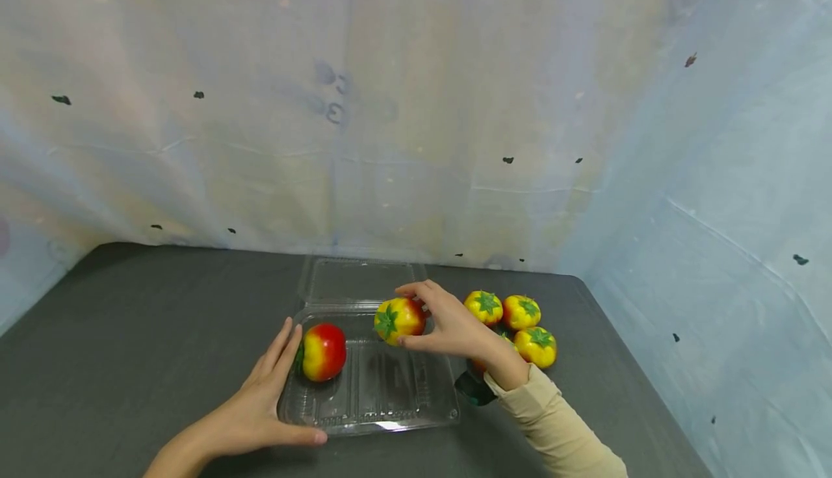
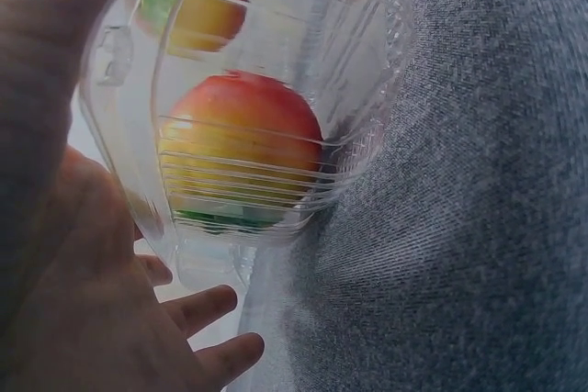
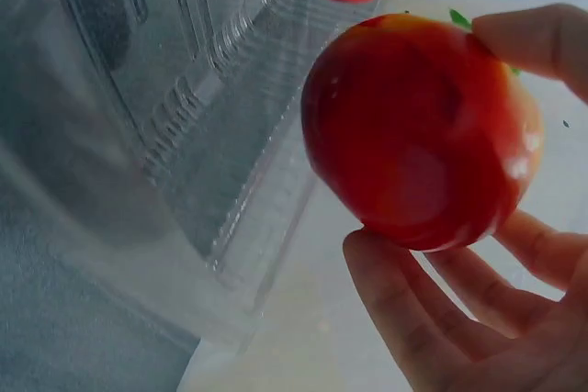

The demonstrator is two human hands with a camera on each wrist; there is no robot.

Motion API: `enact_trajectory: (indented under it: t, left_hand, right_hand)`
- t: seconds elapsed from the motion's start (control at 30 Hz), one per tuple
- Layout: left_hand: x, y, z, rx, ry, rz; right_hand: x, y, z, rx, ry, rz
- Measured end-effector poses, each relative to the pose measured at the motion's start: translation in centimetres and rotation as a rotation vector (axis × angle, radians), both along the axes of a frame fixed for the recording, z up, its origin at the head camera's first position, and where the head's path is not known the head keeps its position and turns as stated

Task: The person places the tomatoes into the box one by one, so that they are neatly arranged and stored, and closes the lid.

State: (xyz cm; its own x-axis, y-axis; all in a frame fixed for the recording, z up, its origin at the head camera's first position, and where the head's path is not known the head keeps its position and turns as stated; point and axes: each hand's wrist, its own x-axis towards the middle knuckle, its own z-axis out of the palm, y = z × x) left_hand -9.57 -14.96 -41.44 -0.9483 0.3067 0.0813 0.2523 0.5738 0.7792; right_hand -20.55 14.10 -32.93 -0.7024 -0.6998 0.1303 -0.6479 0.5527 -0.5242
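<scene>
A clear plastic clamshell container (image 1: pixel 373 427) lies with its lid (image 1: pixel 360 279) folded back behind it. Inside, at the left end, sits a red-and-yellow fruit (image 1: pixel 324 352) with its green leafy cap toward the left wall. My left hand (image 1: pixel 263 398) rests against the container's left side, fingers straight and thumb along the front edge. Above the right half of the tray, my right hand (image 1: pixel 448 323) pinches a second red-and-yellow fruit (image 1: pixel 396 320) between thumb and fingers, its leafy cap facing left. The right wrist view shows the held fruit (image 3: pixel 423 135) from its red underside.
Several more fruits (image 1: pixel 536 346) stand grouped to the right of the container, some partly hidden by the right forearm. A dark glossy object (image 1: pixel 474 389) shows under that wrist. The grey table (image 1: pixel 162 319) meets a plastic sheet wall (image 1: pixel 416 138) behind and another at right.
</scene>
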Motion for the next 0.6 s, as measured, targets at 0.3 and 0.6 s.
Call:
enact_trajectory:
  t: [0.3, 0.6]
  left_hand:
    - [-0.1, 0.0, 0.2, 0.000, -0.025, 0.004]
    - [-0.1, 0.0, 0.2, 0.004, -0.034, 0.004]
  right_hand:
    - [0.2, -1.3, -0.1, 0.031, -0.060, 0.060]
    - [0.3, -2.5, -0.7, 0.127, -0.038, 0.073]
